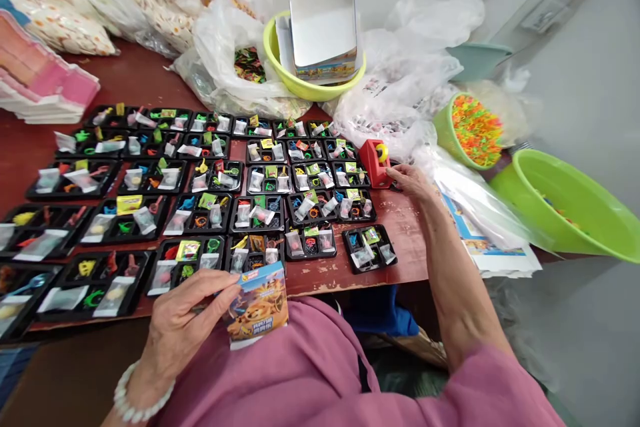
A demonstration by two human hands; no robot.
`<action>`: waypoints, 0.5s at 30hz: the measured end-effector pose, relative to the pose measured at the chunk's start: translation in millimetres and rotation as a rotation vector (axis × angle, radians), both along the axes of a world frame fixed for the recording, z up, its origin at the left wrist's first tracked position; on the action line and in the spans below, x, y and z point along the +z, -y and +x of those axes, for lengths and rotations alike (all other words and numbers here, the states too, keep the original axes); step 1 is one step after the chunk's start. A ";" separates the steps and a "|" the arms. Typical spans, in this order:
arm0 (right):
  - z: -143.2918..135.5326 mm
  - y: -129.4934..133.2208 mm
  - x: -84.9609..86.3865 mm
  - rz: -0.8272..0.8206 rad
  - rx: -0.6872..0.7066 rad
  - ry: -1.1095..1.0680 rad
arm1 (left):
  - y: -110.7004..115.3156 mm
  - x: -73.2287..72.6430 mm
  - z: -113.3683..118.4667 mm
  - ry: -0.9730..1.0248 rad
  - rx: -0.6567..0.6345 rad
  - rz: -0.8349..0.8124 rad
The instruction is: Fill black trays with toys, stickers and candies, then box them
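Note:
My left hand [187, 320] pinches the left edge of a small printed box [258, 303] between thumb and fingers, over my lap at the table's front edge. My right hand [413, 181] reaches to a red tape dispenser [376, 165] with a yellow roll; its fingertips are at the dispenser's lower right side, and what they hold, if anything, is too small to make out. Rows of black compartment trays [265, 213] with small toys and wrapped packets cover the table's left and middle. One black tray [370, 248] sits apart at the front right.
Behind the trays are plastic bags [217, 47] and a yellow-green basin [314, 88] holding white cartons. Pink and white stacked pieces [47, 77] stand at the left; green tubs [575, 200] and printed sheets [480, 237] are at the right.

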State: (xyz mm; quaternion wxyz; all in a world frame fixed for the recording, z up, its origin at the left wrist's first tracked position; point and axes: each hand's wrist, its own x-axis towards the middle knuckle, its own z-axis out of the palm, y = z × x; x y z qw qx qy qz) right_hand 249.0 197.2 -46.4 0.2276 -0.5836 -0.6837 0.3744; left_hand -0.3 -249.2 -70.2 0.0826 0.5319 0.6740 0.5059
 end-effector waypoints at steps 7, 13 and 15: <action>-8.9 -6.3 -20.1 -0.209 -0.073 -0.275 | -0.1 -2.0 -2.3 -0.003 0.004 -0.036; -1.4 -0.4 -24.8 -0.140 -0.023 -0.347 | 4.3 -4.1 -1.6 0.060 0.020 -0.061; 1.8 8.5 -31.3 -0.047 0.009 -0.313 | 5.5 -5.7 -2.0 0.076 0.024 -0.068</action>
